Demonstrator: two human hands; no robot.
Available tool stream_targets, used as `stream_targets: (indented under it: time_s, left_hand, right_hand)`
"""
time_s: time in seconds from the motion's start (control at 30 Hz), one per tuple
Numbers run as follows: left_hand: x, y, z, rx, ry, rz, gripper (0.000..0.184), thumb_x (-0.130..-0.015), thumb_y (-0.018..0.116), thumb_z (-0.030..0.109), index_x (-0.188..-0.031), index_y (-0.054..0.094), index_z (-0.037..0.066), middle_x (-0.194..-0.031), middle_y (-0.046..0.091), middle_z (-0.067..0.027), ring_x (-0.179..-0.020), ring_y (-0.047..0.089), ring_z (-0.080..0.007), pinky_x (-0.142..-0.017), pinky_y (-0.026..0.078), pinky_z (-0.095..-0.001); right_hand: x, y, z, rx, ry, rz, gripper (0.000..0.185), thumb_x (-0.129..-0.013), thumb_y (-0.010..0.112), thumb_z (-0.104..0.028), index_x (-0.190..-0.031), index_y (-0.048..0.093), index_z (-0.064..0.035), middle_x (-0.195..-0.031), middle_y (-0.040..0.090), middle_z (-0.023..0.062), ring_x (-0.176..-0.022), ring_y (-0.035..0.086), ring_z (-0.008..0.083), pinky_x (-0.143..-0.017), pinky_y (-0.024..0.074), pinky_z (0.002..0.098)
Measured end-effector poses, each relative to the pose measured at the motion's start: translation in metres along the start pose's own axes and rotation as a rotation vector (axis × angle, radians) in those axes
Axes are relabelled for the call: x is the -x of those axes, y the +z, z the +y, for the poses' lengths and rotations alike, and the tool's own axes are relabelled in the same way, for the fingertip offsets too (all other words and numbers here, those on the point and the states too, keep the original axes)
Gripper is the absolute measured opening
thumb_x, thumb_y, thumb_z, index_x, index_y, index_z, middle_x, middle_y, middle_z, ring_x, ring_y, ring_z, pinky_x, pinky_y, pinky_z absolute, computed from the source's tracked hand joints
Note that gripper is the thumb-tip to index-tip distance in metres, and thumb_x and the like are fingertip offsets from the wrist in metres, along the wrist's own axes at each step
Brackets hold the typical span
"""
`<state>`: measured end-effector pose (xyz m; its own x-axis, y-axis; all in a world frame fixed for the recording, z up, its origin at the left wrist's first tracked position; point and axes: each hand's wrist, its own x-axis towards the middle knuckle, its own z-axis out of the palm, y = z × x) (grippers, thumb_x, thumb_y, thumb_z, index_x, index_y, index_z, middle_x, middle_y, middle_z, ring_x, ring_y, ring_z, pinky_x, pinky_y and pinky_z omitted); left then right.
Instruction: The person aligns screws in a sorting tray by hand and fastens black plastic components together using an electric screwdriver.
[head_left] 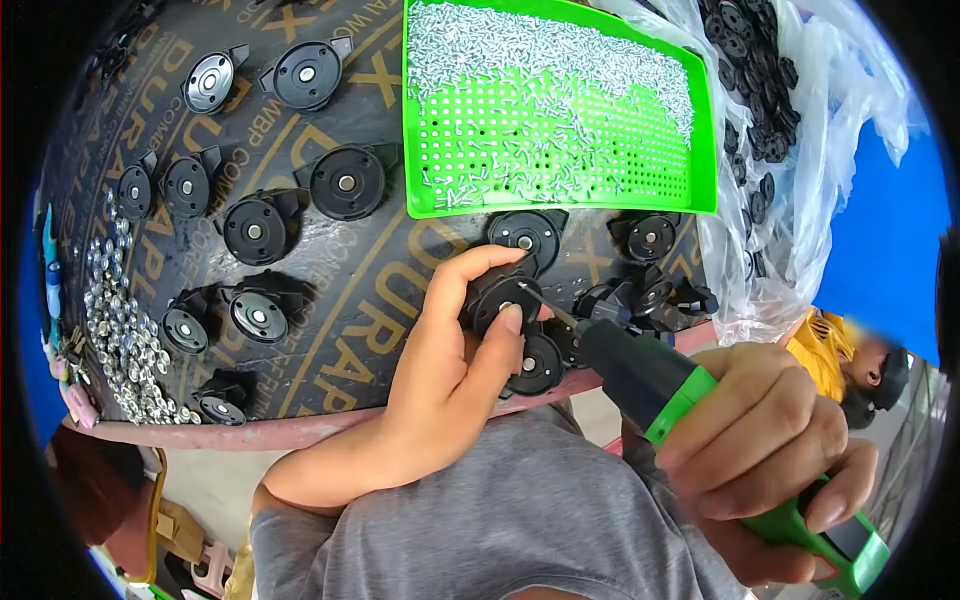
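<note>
My left hand (430,370) grips a round black plastic part (484,304) near the table's front edge, with the thumb on its face and the fingers round its far side. In my right hand (765,430) is a green and black electric screwdriver (645,378), fingers wrapped round its body. Its thin bit points left and its tip meets the face of the held part, close to a small screw head. More round black parts lie just around: one (527,238) behind my left hand and another (536,364) below it.
A green perforated tray (411,160) holds a heap of small silver screws (540,40). Several black parts (348,183) stand at left, beside scattered shiny metal pieces (115,310). Clear plastic bagging (740,290) with black pieces (755,75) lies at right. Another person (855,365) appears far right.
</note>
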<state>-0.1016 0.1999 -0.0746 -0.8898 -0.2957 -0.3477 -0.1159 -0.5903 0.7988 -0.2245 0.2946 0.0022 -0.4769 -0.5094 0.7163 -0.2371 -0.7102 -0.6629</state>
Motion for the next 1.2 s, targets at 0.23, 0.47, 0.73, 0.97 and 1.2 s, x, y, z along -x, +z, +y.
stream_targets:
  time_s: [0.23,0.47,0.73,0.97,1.2]
  left_hand:
    - [0.0,0.0,-0.001,0.001,-0.017,0.007,0.036,-0.097,0.041,0.004,-0.133,0.032,0.006,-0.1,0.056,-0.0073,-0.074,0.045,-0.0063,-0.068,0.041,-0.02]
    - [-0.003,0.005,-0.002,-0.06,0.026,0.024,0.038,-0.096,0.041,-0.001,-0.131,0.027,0.004,-0.091,0.055,-0.0074,-0.068,0.048,-0.0064,-0.061,0.042,-0.0202]
    - [-0.001,0.003,0.015,-0.022,-0.142,-0.017,0.034,-0.093,0.046,0.001,-0.127,0.042,0.004,-0.09,0.052,-0.003,-0.069,0.05,-0.0047,-0.064,0.043,-0.018]
    - [-0.001,0.001,0.013,0.038,-0.167,-0.023,0.029,-0.094,0.047,0.005,-0.123,0.043,0.003,-0.091,0.053,-0.0034,-0.069,0.052,-0.0052,-0.061,0.042,-0.0177]
    - [-0.002,0.003,0.011,0.032,-0.165,-0.021,0.029,-0.094,0.049,0.006,-0.123,0.043,0.003,-0.09,0.052,-0.0036,-0.068,0.053,-0.0051,-0.06,0.042,-0.0174]
  right_hand:
    - [0.003,0.005,0.004,0.103,0.012,-0.012,0.026,-0.083,0.062,-0.02,-0.095,0.045,-0.0045,-0.065,0.057,0.0104,-0.048,0.055,0.0213,-0.04,0.05,0.0312]
    - [-0.011,-0.007,-0.004,0.052,0.09,-0.185,0.03,-0.081,0.068,-0.02,-0.097,0.049,-0.0024,-0.062,0.057,0.0084,-0.047,0.057,0.016,-0.039,0.0512,0.0269]
    - [-0.027,-0.063,-0.014,0.38,-0.012,0.15,0.043,-0.092,0.044,-0.044,-0.104,0.053,-0.0044,-0.065,0.048,0.0039,-0.048,0.041,0.0127,-0.043,0.0358,0.0262]
    - [-0.017,-0.09,0.02,0.411,0.073,0.188,0.041,-0.094,0.036,-0.042,-0.108,0.051,-0.0065,-0.061,0.046,0.0067,-0.046,0.04,0.0156,-0.041,0.0373,0.0313]
    - [-0.016,-0.089,0.022,0.396,0.064,0.158,0.041,-0.095,0.035,-0.041,-0.108,0.053,-0.0063,-0.062,0.047,0.007,-0.047,0.042,0.0162,-0.041,0.0379,0.0321]
